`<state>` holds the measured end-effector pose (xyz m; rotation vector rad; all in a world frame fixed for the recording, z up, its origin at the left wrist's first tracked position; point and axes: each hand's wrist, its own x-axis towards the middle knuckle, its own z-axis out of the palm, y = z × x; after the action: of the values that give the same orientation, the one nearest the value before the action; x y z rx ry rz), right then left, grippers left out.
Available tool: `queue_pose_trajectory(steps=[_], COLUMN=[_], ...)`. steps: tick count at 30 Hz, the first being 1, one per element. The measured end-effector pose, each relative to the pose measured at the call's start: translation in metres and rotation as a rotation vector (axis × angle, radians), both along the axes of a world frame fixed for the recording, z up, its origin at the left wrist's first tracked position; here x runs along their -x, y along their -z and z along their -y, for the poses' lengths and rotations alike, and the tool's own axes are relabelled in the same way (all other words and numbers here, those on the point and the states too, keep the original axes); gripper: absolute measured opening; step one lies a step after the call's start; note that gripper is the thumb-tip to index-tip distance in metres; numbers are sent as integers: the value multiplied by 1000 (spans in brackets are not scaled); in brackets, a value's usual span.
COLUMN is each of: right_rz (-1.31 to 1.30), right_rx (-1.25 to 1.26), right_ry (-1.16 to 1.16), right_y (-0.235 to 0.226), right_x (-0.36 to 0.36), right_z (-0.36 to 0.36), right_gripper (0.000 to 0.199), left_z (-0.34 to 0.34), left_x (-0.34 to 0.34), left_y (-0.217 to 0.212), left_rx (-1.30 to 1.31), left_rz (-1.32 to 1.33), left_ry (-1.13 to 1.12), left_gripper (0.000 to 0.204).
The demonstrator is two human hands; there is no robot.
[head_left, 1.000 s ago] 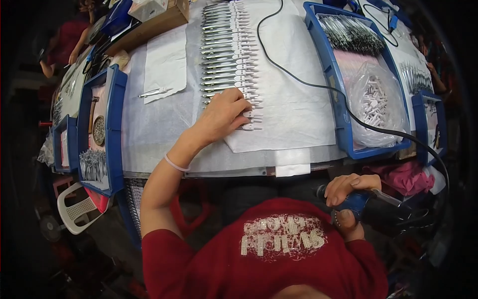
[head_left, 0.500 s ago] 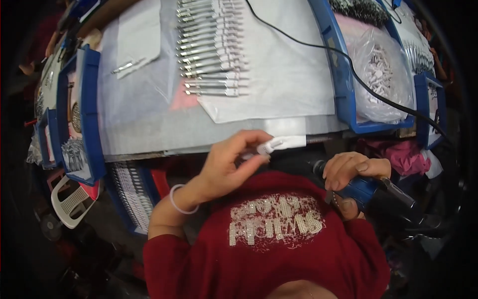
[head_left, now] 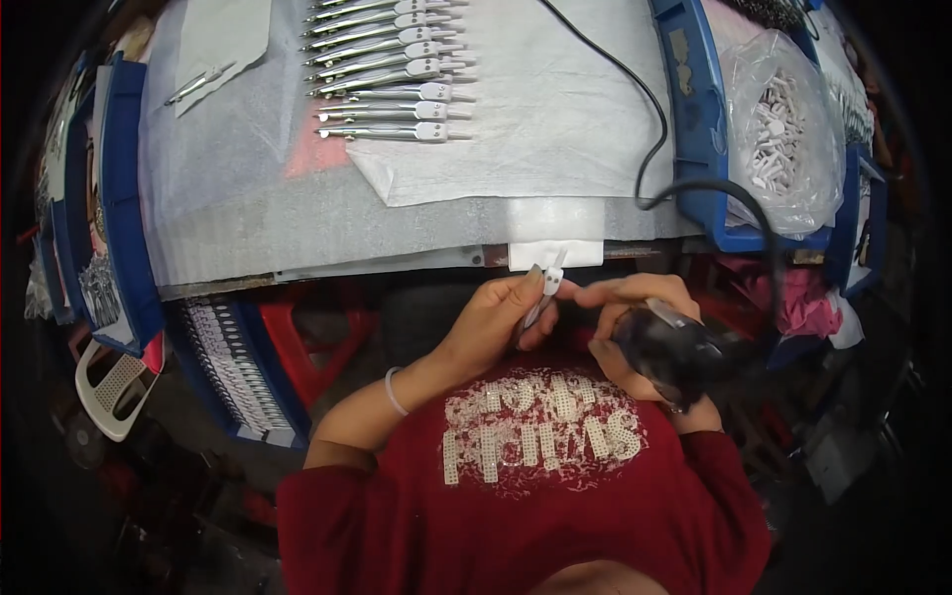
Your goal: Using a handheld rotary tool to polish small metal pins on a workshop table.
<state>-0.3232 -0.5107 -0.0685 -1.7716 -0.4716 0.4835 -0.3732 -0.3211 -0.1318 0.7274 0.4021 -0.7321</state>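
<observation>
The left hand (head_left: 511, 315) was grasping a slim silver-and-white metal tool, shaped like a drawing compass (head_left: 552, 282), pinched between the thumb and the fingers. This tool stood at a tilt in front of the person's red shirt (head_left: 540, 506), just below the table edge, and its white head pointed up toward a folded white pad (head_left: 555, 220) lying over that edge.

The right hand (head_left: 654, 289) was clenched around a black powered hand tool (head_left: 674, 347), at the right of the left hand. The fingertips of both hands were very near to each other; I could not tell if they touched. The working tip of the powered tool was hidden, so its contact with the silver tool could not be judged.

On the table, a row of similar silver tools with white heads (head_left: 421, 69) lay side by side, partly on a large white sheet (head_left: 565, 129). One more silver tool (head_left: 198, 84) lay apart, farther left. A thick black cable (head_left: 709, 185) crossed the sheet and the near wall of a blue plastic bin (head_left: 699, 109). In this bin was a clear plastic bag (head_left: 783, 213) with small white parts (head_left: 773, 139).
</observation>
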Motion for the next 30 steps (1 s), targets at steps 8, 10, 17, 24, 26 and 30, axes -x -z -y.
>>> queue_pose_trajectory(steps=[8,10,17,24,26,30], right_rz=[-49,-42,-239,290,282,381], right_rx=[82,50,199,-544,-616,-613], right_ry=[41,12,-63,8,-64,-110], right_y=[13,14,0,-27,-29,-18], right_x=[-4,-7,-9,-31,-34,-37], right_z=[-8,-9,0,-10,-17,-39], right_gripper=[55,55,48,61,58,55], left_z=[9,10,11,9,8,6], left_x=[5,3,4,-1,-1,-2], left_y=[24,23,13,5,5,5], left_rx=[333,356,90,-40,-40,-13], left_rz=[-127,-160,-60,-47,-49,-85], left_ry=[-153,-173,-169,-120,-99,-84], left_gripper=[44,44,38,24,22,21])
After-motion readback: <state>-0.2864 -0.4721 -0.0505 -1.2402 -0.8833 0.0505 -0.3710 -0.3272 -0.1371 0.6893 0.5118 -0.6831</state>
